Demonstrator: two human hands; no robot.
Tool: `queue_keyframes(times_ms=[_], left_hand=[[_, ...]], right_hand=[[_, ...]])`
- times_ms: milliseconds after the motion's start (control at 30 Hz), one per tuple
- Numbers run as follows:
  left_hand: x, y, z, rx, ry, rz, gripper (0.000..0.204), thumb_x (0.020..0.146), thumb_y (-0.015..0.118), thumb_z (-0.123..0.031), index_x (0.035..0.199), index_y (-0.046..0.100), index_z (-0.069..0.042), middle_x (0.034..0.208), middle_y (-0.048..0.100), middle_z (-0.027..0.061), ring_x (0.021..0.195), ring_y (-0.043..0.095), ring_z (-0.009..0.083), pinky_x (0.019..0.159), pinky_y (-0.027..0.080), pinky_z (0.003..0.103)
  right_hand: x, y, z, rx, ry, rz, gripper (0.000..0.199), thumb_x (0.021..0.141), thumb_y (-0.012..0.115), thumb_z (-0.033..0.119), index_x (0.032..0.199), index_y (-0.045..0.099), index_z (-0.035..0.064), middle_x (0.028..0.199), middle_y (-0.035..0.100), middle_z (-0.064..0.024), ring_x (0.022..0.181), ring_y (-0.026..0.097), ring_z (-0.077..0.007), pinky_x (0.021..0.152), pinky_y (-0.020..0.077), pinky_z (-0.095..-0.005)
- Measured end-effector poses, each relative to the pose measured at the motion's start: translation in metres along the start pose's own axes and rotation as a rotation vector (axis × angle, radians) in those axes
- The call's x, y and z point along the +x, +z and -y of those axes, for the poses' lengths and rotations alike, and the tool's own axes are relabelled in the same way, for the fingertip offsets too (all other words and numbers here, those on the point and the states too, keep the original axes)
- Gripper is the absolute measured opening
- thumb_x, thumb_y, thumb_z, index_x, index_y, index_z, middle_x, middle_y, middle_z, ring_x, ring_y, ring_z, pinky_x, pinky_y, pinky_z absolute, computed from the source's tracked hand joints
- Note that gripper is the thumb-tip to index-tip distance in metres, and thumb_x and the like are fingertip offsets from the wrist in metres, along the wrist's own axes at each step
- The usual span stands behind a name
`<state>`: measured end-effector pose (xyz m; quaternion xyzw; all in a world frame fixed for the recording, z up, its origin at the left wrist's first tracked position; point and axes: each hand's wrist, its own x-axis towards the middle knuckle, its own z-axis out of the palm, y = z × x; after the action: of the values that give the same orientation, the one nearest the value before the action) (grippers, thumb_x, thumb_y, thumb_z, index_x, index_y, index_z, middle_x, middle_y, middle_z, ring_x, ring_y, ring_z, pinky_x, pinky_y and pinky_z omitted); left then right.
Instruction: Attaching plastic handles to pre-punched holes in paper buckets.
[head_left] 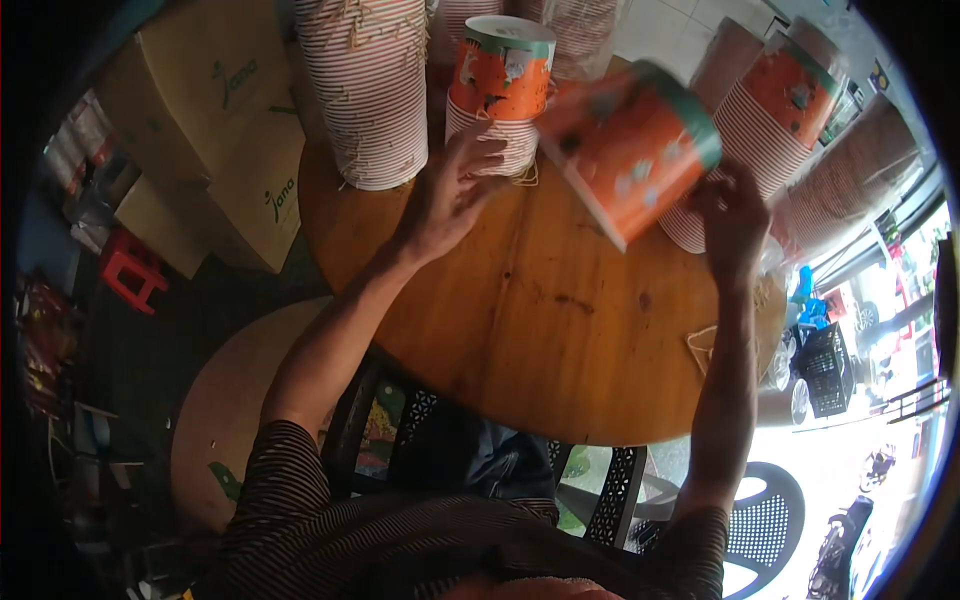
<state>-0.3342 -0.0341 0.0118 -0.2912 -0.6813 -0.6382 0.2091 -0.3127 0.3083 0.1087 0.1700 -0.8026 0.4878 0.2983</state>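
Note:
An orange paper bucket [632,150] with a green band hangs tilted over the table, smeared by motion. My right hand [735,220] is closed on its green end. My left hand [455,195] has its fingers apart and holds nothing. Just behind the left hand stands a short stack of nested paper buckets [500,85], its top one orange with a green rim. A taller stack [370,100] to the left shows striped rims with loose strings on it. To the right leans another stack of buckets [765,140], partly behind my right hand.
The round wooden table [520,310] lies before me, with a bit of string [700,345] near its right edge. Cardboard boxes [220,140] and a red stool [135,270] are at the left. Wrapped stacks [855,175] stand far right, a black crate [825,370] lower right.

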Motion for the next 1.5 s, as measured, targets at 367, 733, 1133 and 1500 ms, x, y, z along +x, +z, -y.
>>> queue_keyframes(times_ms=[367,733,1133,1500], left_hand=[[0.093,-0.060,0.011,0.299,0.000,-0.194,0.061,0.100,0.071,-0.028,0.148,0.044,-0.002,0.138,0.060,0.0220,0.124,0.063,0.0266,0.100,0.054,0.039],[0.139,-0.059,0.053,0.409,0.061,-0.290,0.078,0.098,0.067,-0.045,0.153,0.033,-0.001,0.148,0.047,0.0256,0.134,0.051,0.0394,0.107,0.047,0.047],[0.122,-0.044,0.084,0.522,0.044,-0.353,0.045,0.103,0.061,-0.026,0.137,0.053,0.003,0.124,0.065,0.0237,0.116,0.065,0.0360,0.097,0.051,0.044],[0.105,-0.045,0.106,0.656,0.083,-0.323,0.041,0.098,0.062,-0.012,0.135,0.050,0.002,0.119,0.066,0.0277,0.105,0.067,0.0427,0.091,0.052,0.048]], right_hand=[[0.226,0.088,-0.015,-0.424,-0.357,-0.201,0.022,0.096,0.069,0.013,0.117,0.067,0.0062,0.105,0.078,-0.0103,0.088,0.076,-0.0176,0.076,0.0596,-0.0303],[0.249,0.179,-0.059,-0.228,-0.936,0.062,0.018,0.087,0.065,-0.005,0.103,0.061,0.0011,0.096,0.063,-0.0195,0.081,0.065,-0.0416,0.066,0.0536,-0.0443],[0.223,0.193,-0.078,-0.276,-1.021,0.112,0.025,0.090,0.065,-0.006,0.112,0.056,0.0005,0.097,0.061,-0.0220,0.080,0.064,-0.0435,0.065,0.0537,-0.0454],[0.192,0.189,-0.068,-0.359,-1.067,0.145,0.035,0.091,0.058,-0.007,0.124,0.050,-0.0017,0.110,0.059,-0.0248,0.084,0.065,-0.0460,0.063,0.0557,-0.0483]])
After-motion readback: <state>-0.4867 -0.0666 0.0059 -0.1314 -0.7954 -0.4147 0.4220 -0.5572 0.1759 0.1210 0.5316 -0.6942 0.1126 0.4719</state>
